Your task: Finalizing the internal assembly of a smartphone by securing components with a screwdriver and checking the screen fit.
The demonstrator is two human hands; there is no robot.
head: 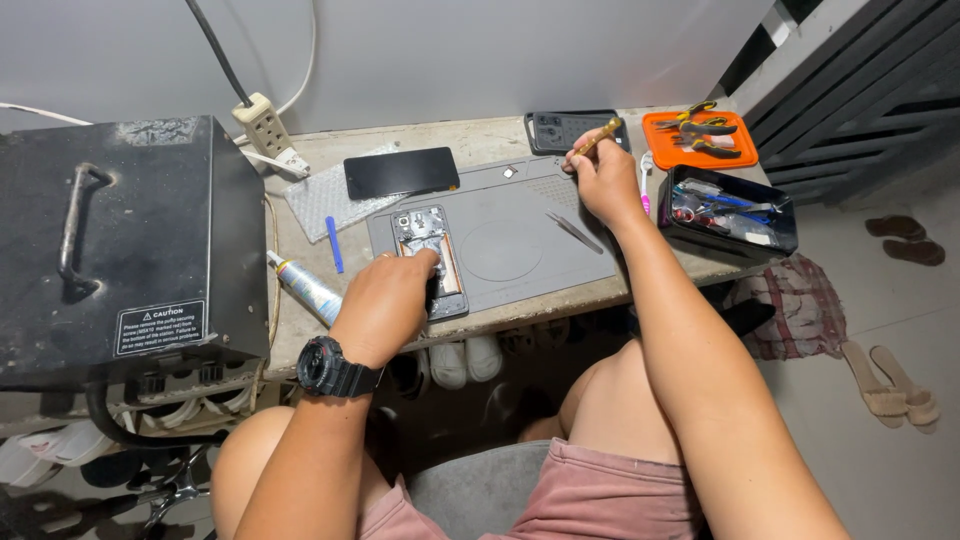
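The big grey mat point(520, 250) lies on the table point(470, 135), and the open phone point(428, 255) rests on the mat's left part, right under the left hand point(385, 305). That hand presses down on the lower half of the phone with its fingers bent, pinning it flat to the mat. The phone's long side runs away from the person, with its top end sticking out past the fingertips toward the wall. It looks thin, light and stiff, with bare little parts inside that could break easily, so holding it by the side edges seems safest. The right hand point(603, 180) is well off to the right of that grip, closed around a thin brass-coloured tool point(596, 139) that points up and to the right. Tweezers point(574, 231) lie on the mat between the two hands.
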